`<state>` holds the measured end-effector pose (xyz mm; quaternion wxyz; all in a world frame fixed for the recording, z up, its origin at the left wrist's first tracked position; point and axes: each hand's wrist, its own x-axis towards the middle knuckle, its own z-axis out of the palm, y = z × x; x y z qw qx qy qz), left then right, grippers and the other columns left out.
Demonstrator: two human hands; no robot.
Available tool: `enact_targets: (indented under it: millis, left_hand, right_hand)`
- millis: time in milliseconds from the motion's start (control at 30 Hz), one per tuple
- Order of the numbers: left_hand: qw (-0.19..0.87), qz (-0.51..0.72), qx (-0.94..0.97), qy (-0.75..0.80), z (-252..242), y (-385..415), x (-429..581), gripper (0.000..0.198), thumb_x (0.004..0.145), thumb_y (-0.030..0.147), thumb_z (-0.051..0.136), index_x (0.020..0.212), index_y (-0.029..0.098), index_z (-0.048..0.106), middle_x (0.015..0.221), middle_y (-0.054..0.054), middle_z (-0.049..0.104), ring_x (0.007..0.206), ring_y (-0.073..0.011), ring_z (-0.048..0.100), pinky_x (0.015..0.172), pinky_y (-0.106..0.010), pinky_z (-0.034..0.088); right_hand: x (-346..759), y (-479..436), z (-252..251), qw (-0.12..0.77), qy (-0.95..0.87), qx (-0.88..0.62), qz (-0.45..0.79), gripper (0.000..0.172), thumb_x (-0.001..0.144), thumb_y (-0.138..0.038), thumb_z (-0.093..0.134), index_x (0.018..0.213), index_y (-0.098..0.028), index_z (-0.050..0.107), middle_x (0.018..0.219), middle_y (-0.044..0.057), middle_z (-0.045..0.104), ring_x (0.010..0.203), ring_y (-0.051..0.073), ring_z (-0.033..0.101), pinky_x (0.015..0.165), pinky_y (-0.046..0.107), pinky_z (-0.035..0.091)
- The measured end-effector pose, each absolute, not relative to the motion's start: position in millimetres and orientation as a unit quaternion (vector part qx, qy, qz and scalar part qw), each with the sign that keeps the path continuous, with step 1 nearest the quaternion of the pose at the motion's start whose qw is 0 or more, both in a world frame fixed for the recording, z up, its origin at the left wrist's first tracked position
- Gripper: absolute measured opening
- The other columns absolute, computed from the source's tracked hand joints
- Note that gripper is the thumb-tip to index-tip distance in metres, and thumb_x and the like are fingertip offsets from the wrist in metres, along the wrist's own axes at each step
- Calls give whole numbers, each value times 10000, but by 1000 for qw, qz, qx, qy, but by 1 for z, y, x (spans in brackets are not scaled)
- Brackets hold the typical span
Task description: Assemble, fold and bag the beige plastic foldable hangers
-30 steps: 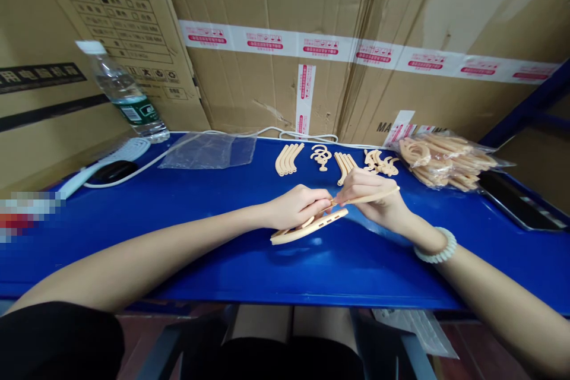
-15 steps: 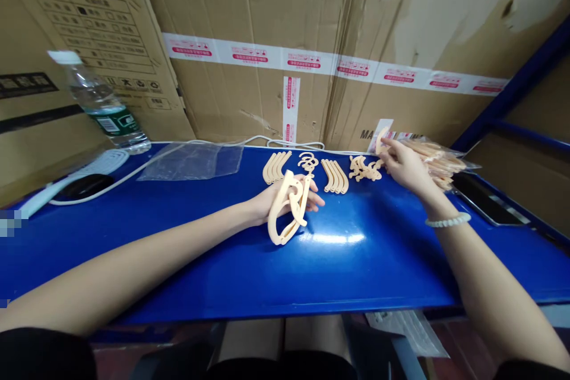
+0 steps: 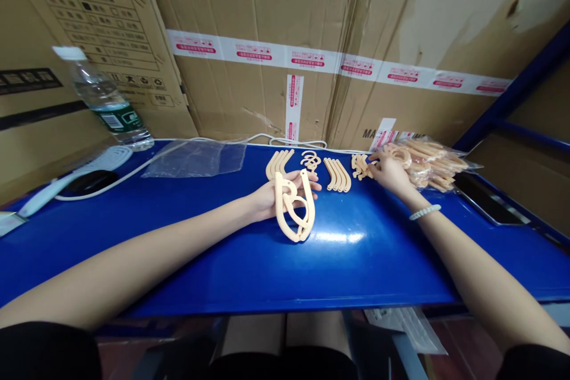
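My left hand (image 3: 266,197) is closed around a beige plastic folding hanger (image 3: 279,205), held above the blue table. Its two curved arms meet at the bottom, and a hook-like piece loops between them. My right hand (image 3: 392,177) is at the far right of the row of parts, its fingers curled down at a heap of small beige connector pieces (image 3: 360,166). What lies between those fingertips is hidden. Between the hands are a row of curved hanger arms (image 3: 337,175), a few hooks (image 3: 310,160) and a second row of arms (image 3: 278,163).
Clear bags of beige hanger parts (image 3: 434,160) lie right of my right hand, beside a dark phone (image 3: 490,200). At left stand a water bottle (image 3: 113,108), a flat plastic bag (image 3: 196,159), a white cable and a black mouse (image 3: 92,182). Cardboard (image 3: 249,101) walls the back.
My right hand has moved down and left from near the cardboard to the small connector heap. The hanger in my left hand has turned, so its two arms now face me spread apart.
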<state>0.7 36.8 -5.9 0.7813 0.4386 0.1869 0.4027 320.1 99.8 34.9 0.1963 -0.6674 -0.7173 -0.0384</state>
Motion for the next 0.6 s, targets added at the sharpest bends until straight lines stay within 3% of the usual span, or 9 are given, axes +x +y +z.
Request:
enact_targets:
  millis: [100,200,267,333,433,533,600]
  left_hand:
    - [774,408,439,205,-4,35,0,220,851,318,741,1009,164,729,1016,-104,728,853,-196,709,741,-303,587]
    - [761,417,442,226,-1,33,1,207,857,304,729,1009,164,740,942,-88,715,795,-176,693,702,-284,577]
    - [760,421,435,238,2,32,3,197,865,296,719,1001,156,748,863,-78,701,739,-162,676,657,-264,565]
    - [766,420,419,247,4,32,5,185,877,282,704,992,147,755,805,-71,692,680,-148,656,606,-241,548]
    - [776,422,400,245,5,31,7,211,886,227,691,1069,139,748,795,-65,707,667,-144,660,608,-229,544]
    - [779,439,376,243,8,29,7,310,924,215,643,1217,126,690,807,-75,729,705,-164,690,650,-240,552]
    - [785,453,336,257,10,27,6,367,994,311,533,1277,105,642,821,-107,742,713,-194,710,645,-267,558]
  right_hand:
    - [316,93,41,191,-701,-684,-61,266,918,-234,535,1126,-122,657,865,153,724,816,292,676,753,367,487]
    - [301,73,53,219,-724,-649,-77,264,931,-247,537,1152,-144,637,808,113,699,773,280,666,724,361,479]
    - [284,51,60,263,-807,-527,-41,267,943,-290,570,1176,-167,613,767,61,674,701,235,637,681,332,479]
    - [261,24,64,286,-887,-361,-31,275,951,-328,604,1199,-207,604,925,75,688,811,225,633,743,337,492]
    - [229,-10,61,219,-961,-165,-23,195,984,-312,587,1140,-207,640,1058,102,674,969,227,596,840,357,488]
    - [211,-25,49,161,-979,-110,-52,201,1023,-298,526,1129,-182,651,1112,106,676,1048,231,565,903,387,456]
    - [208,-25,41,151,-979,-113,-71,203,1036,-284,503,1107,-176,659,1113,97,681,1074,226,554,939,399,431]
